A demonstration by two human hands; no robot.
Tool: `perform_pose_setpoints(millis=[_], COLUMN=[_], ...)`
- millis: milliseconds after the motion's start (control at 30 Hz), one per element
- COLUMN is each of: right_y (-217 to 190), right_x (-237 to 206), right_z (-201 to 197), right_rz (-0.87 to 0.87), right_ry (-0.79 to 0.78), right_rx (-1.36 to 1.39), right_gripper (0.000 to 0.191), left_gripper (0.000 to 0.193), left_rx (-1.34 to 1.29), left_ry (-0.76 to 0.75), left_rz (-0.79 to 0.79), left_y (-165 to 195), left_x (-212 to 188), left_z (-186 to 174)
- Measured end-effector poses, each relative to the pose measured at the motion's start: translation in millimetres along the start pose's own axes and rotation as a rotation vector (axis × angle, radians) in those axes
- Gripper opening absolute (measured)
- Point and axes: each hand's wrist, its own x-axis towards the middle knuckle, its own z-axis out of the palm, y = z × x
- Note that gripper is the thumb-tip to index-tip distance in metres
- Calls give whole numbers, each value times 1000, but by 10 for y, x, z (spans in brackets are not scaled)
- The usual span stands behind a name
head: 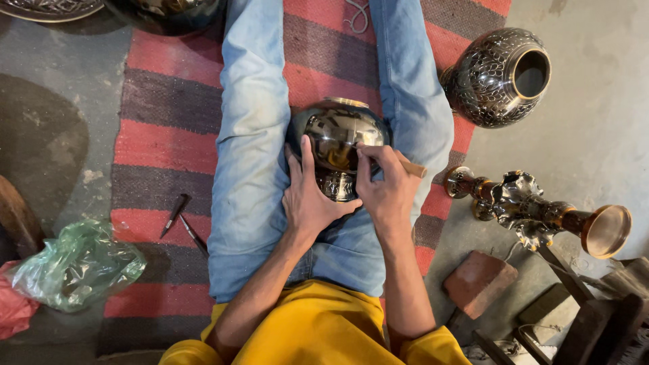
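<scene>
A shiny dark metal vase (338,135) lies on its side between my legs in pale blue jeans. My left hand (309,196) lies flat against its engraved lower part, steadying it. My right hand (387,190) is closed around a wooden-handled engraving tool (411,167), with the tip resting on the vase's surface near the engraved band. The tool's point is hidden by my fingers.
A finished engraved vase (500,76) lies at upper right on the floor. A metal stand with a cup end (541,209) lies at right, beside a brick (478,280). Two small chisels (182,223) rest on the striped red rug (162,135). A green plastic bag (78,267) sits lower left.
</scene>
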Motion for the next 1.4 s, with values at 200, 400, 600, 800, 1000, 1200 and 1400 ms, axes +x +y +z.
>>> perform_pose_setpoints(millis=[200, 400, 600, 800, 1000, 1200, 1400], right_y=[1, -4, 0, -12, -3, -7, 8], right_x=[18, 48, 45, 56, 46, 8, 11], right_z=[4, 69, 39, 84, 84, 66, 116], right_rz=[3, 58, -32, 16, -29, -39, -21], right_ry=[-2, 45, 27, 56, 51, 41, 78], right_rx=[25, -2, -13, -20, -43, -29, -83], right_gripper=[13, 13, 15, 15, 15, 15, 15], left_gripper=[155, 153, 151, 154, 155, 157, 157], left_rx=[4, -1, -1, 30, 33, 59, 72], left_ry=[-21, 0, -54, -29, -46, -75, -60], left_rz=[-17, 31, -37, 12, -7, -37, -18], left_y=[40, 65, 92, 88, 76, 57, 59], left_x=[37, 55, 89, 120, 127, 145, 134], left_z=[-37, -69, -85, -122, -120, -106, -111])
